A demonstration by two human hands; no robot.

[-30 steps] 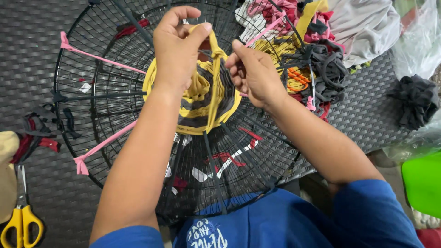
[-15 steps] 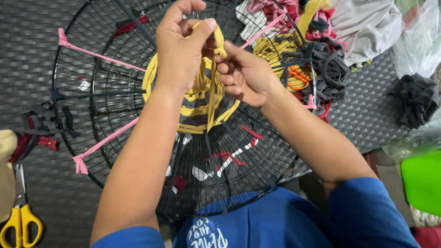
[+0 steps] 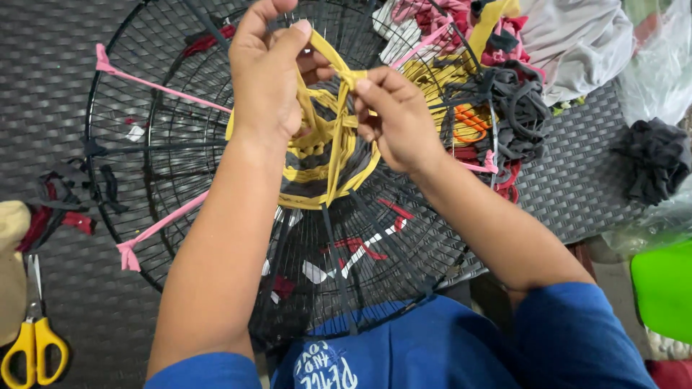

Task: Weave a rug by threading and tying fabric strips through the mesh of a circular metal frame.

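Both hands' fingers, left (image 3: pixel 268 79) and right (image 3: pixel 396 119), pressed shut on one yellow fabric strip (image 3: pixel 337 68) above the black wire frame (image 3: pixel 115 130).

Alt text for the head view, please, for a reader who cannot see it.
Both hands, left hand and right hand, pinch a yellow fabric strip above a round black wire fan guard with pink ties. Yellow-handled scissors lie at left.
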